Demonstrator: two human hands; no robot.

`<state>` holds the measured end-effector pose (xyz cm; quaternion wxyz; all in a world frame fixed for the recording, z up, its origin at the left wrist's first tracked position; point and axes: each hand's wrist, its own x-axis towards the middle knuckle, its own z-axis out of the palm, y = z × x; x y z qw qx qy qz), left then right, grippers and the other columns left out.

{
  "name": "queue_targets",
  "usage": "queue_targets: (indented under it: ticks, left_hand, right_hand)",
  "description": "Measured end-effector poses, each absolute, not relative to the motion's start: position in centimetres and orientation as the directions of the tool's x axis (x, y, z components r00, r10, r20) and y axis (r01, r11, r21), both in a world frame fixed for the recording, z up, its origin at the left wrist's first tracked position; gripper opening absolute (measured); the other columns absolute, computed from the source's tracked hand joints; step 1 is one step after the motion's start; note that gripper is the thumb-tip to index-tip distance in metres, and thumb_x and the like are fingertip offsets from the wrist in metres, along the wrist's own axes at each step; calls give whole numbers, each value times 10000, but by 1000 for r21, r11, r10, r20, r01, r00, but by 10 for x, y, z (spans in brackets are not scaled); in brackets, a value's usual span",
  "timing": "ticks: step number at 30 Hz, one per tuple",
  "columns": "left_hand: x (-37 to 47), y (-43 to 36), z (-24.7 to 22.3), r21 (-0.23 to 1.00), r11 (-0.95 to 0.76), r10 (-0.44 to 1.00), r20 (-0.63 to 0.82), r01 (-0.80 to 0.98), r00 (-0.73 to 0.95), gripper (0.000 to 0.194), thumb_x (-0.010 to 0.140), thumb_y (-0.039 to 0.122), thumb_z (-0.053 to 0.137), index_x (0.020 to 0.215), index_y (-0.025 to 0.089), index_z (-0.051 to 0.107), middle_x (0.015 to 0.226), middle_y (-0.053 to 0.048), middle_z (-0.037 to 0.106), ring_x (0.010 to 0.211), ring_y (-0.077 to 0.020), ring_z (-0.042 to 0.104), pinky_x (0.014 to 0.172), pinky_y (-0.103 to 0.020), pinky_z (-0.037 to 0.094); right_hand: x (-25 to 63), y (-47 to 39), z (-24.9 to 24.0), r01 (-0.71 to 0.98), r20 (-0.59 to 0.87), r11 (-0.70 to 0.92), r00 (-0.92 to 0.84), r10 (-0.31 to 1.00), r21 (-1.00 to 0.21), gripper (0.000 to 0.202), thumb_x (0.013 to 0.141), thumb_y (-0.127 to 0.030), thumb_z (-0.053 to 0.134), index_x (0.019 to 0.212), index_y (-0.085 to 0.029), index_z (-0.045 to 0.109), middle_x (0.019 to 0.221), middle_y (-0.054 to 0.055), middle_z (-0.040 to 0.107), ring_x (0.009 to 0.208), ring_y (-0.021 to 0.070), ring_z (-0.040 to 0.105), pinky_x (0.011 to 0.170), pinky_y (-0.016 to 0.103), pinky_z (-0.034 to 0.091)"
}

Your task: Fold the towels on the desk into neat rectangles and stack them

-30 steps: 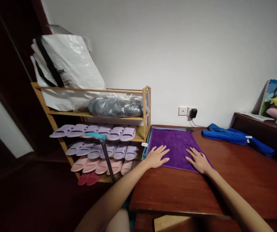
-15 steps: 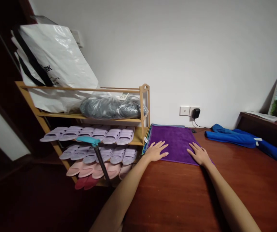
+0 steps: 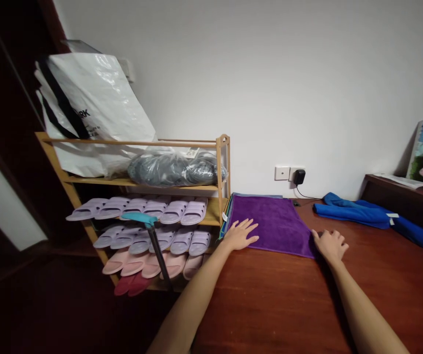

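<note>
A purple cloth (image 3: 273, 221) lies flat on the reddish-brown wooden table (image 3: 270, 300), over other cloths whose blue and green edges show at its left and back. My left hand (image 3: 241, 235) rests with fingers spread on the cloth's front left part. At its front right corner is my right hand (image 3: 329, 244), just beside the edge, fingers apart and slightly bent; whether the thumb touches the corner is hard to tell. A blue cloth (image 3: 354, 212) with a white tag lies bunched farther right.
On the left, a wooden rack (image 3: 219, 184) holds several slippers (image 3: 193, 211), a bagged grey bundle (image 3: 174, 169) and a white bag (image 3: 104, 98). A turquoise-topped handle (image 3: 139, 219) stands before it. Behind the table, a black plug (image 3: 299, 177) sits in the wall socket.
My right hand has moved right, off the purple cloth to beside its corner. The cloth's front right corner is drawn out slightly toward the front. My left hand stays on the cloth.
</note>
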<state>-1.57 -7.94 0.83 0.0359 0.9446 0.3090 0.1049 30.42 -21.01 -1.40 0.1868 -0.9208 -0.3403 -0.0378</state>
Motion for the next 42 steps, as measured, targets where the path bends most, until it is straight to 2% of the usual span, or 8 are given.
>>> queue_targets:
  ticks: [5, 8, 14, 18, 24, 34, 39, 42]
  left_hand:
    - [-15, -79, 8, 141, -808, 589, 178, 572, 788, 569, 908, 613, 310, 1417, 358, 289, 1514, -14, 234, 1381, -197, 192, 1093, -475, 128]
    - [-15, -80, 9, 136, -807, 591, 187, 575, 785, 563, 906, 607, 325, 1411, 357, 304, 1511, -12, 245, 1380, -202, 197, 1091, -480, 135]
    - [-16, -80, 8, 126, -814, 581, 204, 567, 788, 568, 909, 615, 310, 1414, 356, 295, 1512, -13, 241, 1378, -212, 203, 1084, -487, 152]
    - [-15, -78, 6, 131, -813, 583, 192, 568, 790, 578, 905, 630, 298, 1418, 366, 279, 1515, -5, 231, 1380, -216, 196, 1090, -489, 135]
    - [-14, -77, 4, 120, -815, 578, 209, 566, 789, 572, 905, 629, 301, 1415, 371, 285, 1511, 3, 244, 1378, -217, 202, 1090, -487, 146]
    - [-14, -77, 4, 127, -816, 578, 211, 564, 788, 571, 905, 627, 306, 1413, 368, 291, 1505, -12, 260, 1376, -222, 211, 1082, -509, 159]
    - [-15, -77, 3, 121, -819, 573, 212, 561, 792, 578, 905, 631, 297, 1415, 360, 290, 1506, -20, 258, 1376, -222, 212, 1077, -519, 164]
    - [-15, -77, 4, 123, -819, 574, 212, 561, 791, 579, 905, 633, 291, 1415, 361, 290, 1508, -15, 251, 1375, -224, 214, 1079, -517, 161]
  right_hand:
    - [310, -210, -7, 630, 57, -675, 746, 664, -385, 789, 695, -806, 305, 976, -162, 665, 1001, 183, 639, 1017, 371, 543, 902, 557, 309]
    - [303, -195, -4, 633, 28, -664, 732, 681, -398, 739, 678, -787, 400, 970, -161, 662, 1083, 188, 613, 1101, 377, 497, 925, 571, 298]
    - [295, -168, -1, 619, -34, -643, 708, 706, -452, 486, 819, -555, 500, 1078, -150, 570, 1093, 83, 586, 1032, 197, 540, 925, 463, 413]
    - [302, -168, -2, 631, 5, -574, 675, 738, -522, 418, 851, -470, 505, 1138, -167, 531, 1117, 75, 565, 995, 167, 546, 870, 391, 464]
    - [309, -174, -1, 604, 18, -502, 650, 760, -619, 345, 840, -425, 539, 1111, -213, 554, 1105, 62, 572, 987, 162, 542, 882, 390, 458]
    - [325, -182, -15, 560, 4, -258, 423, 906, -788, 283, 813, -402, 589, 872, -126, 583, 747, -14, 620, 651, 90, 577, 654, 259, 492]
    - [321, -181, -15, 535, -2, -186, 326, 945, -824, 301, 808, -372, 602, 995, -137, 583, 881, 9, 652, 732, 95, 604, 706, 267, 499]
    - [320, -182, -14, 557, -19, -223, 348, 937, -800, 317, 828, -429, 561, 908, -124, 599, 805, 3, 642, 698, 97, 595, 694, 276, 494]
